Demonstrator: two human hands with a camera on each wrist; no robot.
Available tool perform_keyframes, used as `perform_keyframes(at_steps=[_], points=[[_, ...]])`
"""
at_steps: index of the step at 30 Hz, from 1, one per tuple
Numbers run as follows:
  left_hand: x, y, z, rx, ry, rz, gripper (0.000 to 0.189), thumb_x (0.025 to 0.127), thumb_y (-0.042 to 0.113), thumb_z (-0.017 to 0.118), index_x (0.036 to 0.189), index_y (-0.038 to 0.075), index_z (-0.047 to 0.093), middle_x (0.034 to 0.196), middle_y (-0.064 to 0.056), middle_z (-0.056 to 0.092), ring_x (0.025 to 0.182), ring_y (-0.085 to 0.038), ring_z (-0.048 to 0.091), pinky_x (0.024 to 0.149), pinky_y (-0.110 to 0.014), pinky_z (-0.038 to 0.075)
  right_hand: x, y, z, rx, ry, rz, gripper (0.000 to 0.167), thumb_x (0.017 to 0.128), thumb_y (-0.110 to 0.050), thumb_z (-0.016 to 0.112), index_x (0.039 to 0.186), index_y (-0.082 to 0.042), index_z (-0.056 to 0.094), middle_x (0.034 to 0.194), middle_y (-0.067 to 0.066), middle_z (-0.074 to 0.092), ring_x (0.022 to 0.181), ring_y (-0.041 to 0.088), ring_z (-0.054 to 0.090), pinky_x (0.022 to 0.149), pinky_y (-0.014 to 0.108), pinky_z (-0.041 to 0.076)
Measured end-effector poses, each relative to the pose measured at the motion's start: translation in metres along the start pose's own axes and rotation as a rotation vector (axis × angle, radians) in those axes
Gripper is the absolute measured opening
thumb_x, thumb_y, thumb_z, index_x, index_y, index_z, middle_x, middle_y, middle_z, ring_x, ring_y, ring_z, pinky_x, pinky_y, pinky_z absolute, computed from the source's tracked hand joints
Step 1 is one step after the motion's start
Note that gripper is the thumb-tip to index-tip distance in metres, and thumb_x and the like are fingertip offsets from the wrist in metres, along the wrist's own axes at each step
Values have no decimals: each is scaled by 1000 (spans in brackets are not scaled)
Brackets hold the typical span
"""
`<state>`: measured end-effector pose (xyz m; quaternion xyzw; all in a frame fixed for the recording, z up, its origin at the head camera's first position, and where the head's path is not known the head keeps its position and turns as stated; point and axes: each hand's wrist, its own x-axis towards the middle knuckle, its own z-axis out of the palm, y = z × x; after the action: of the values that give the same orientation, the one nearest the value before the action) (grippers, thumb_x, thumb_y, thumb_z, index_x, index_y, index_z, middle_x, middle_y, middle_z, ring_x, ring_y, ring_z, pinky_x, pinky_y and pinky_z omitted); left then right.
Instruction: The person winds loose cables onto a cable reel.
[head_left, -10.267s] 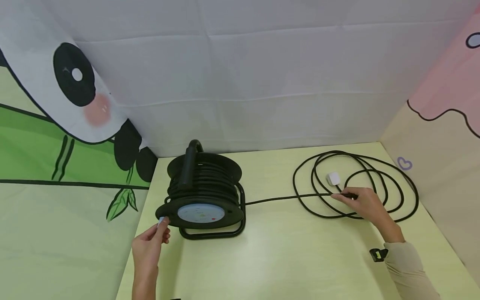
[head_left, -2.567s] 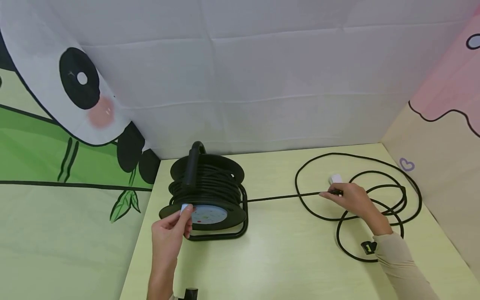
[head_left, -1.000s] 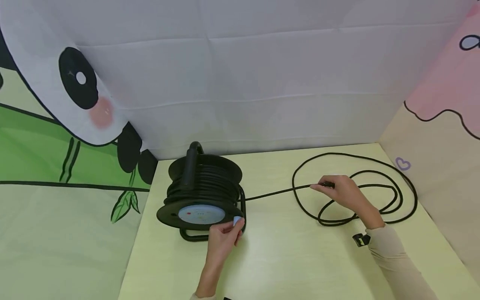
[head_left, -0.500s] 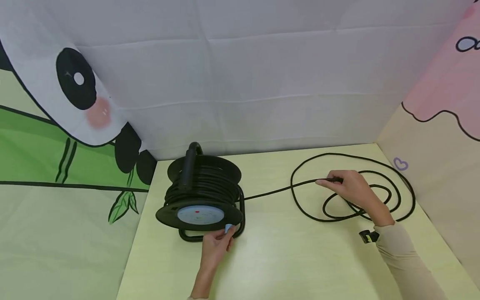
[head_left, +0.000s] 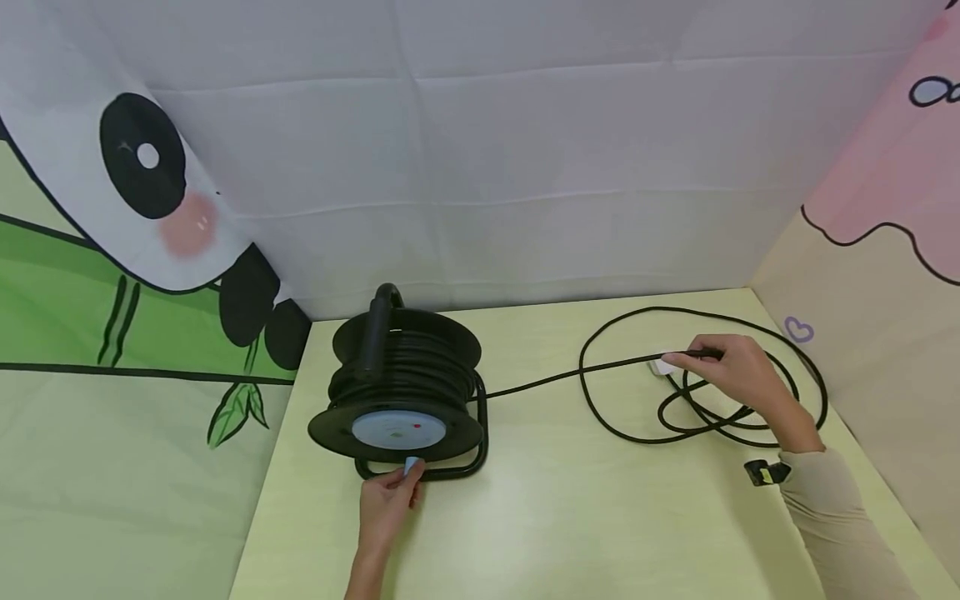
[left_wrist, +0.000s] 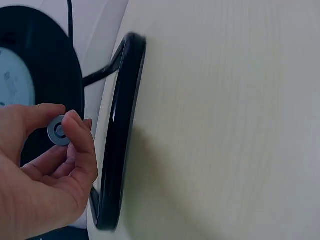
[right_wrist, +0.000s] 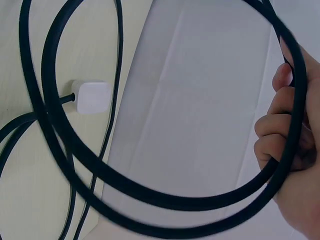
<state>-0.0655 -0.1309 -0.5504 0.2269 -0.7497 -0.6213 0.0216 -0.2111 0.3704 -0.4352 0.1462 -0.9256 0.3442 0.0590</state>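
A black cable reel (head_left: 405, 371) stands at the left of the table, its pale blue socket face (head_left: 399, 430) toward the front. My left hand (head_left: 384, 510) pinches the small grey-blue crank knob (head_left: 410, 465) at the lower edge of the front disc; the left wrist view shows this knob (left_wrist: 59, 131) between thumb and finger. From the reel, black cable (head_left: 532, 385) runs taut to the right. My right hand (head_left: 738, 375) grips that cable above the table. Beyond the fingers, loose loops (head_left: 823, 387) lie at the right. A white plug (right_wrist: 93, 97) sits among them.
The pale table (head_left: 547, 517) has a white cloth wall (head_left: 525, 167) behind it and printed panels on both sides. The reel's tubular stand (head_left: 457, 473) juts forward under the disc. A black device (head_left: 767, 473) is on the right wrist.
Since a second ago the knob and my left hand have swung from the disc's right side to its bottom. My right hand has shifted right along with the cable, and the white plug shows again.
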Motion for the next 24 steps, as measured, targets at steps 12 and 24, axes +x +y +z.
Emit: perform_keyframes(at_steps=[12,24], points=[[6,13,-26,52,122,-60,39,94,26,78,87,-12,75,68,-12,70,56,-15,62,55,-24,53,8,16,-4,-3,-45,51,29,92,-39,79,78,-16,69,64,-3,50,59,10,41,54,27,32],[9,31,-46,-6,177,-108,41,97,27,75,102,-14,74,70,-6,70,57,-8,62,56,-23,55,17,32,-2,40,-73,13,26,92,-29,81,76,-13,68,62,-5,46,55,6,37,52,27,29]])
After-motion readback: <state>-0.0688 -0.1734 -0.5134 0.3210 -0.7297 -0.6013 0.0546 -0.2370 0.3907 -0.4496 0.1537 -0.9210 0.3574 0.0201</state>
